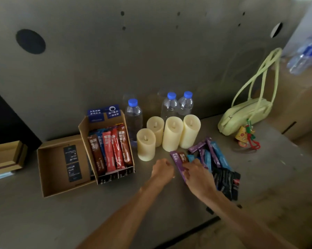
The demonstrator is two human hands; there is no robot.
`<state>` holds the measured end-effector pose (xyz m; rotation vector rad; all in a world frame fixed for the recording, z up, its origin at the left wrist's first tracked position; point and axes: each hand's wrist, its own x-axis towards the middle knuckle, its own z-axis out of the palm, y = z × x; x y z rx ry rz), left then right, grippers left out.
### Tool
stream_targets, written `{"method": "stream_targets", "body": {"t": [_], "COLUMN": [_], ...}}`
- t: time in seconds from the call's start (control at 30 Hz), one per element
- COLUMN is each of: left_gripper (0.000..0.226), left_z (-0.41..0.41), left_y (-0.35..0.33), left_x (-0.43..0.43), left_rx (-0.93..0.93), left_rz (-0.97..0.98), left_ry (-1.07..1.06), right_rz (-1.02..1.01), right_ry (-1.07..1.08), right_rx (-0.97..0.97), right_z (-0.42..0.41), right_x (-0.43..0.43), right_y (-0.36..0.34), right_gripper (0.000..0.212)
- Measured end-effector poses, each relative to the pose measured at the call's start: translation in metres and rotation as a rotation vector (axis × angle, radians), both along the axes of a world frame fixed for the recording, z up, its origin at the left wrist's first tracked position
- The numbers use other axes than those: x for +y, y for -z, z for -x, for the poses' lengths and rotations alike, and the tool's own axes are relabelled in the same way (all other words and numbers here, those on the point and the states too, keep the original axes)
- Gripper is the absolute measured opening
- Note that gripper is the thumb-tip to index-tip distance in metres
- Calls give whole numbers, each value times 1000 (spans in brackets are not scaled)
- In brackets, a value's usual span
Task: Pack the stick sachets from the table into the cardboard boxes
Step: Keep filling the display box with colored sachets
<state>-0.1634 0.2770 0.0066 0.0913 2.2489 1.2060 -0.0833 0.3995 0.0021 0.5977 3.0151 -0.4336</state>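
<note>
— Loose sachets (212,159), lying where?
— Heaped toward the worktop's (43,221) right side, just in front of the candles (171,133). Probably tipped out there for easy picking.
— Hands?
— Right hand (196,175) down on a purple sachet (177,163) at the heap's left edge, fingers curled. Pinching or merely pressing, cannot tell. Left hand (162,169) just beside, loosely curled, holding nothing, likely ready to help.
— Boxes?
— Further left: tilted box (83,133), part filled, mouth facing the hands, overlapping a flat box (51,177).
</note>
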Motion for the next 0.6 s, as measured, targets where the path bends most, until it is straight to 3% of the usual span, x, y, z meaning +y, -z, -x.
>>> {"method": "stream_targets", "body": {"t": [0.17,0.27,0.5,0.6], "left_gripper": [36,29,35,24], "left_z": [15,19,24,22], "left_y": [16,22,33,28], "left_x": [39,49,61,58], "left_rx": [-195,-258,-161,-104], "left_rz": [-99,-120,91,94], "left_ry": [-214,-301,-251,-196], "right_rz": [15,45,148,186], "right_ry": [-35,-58,-93,-88], "right_rx": [-62,-67,-29,-1], "right_z": [3,5,1,-1], "right_x": [4,11,25,30], "right_y": [8,11,17,17], "right_gripper": [25,25,27,28]}}
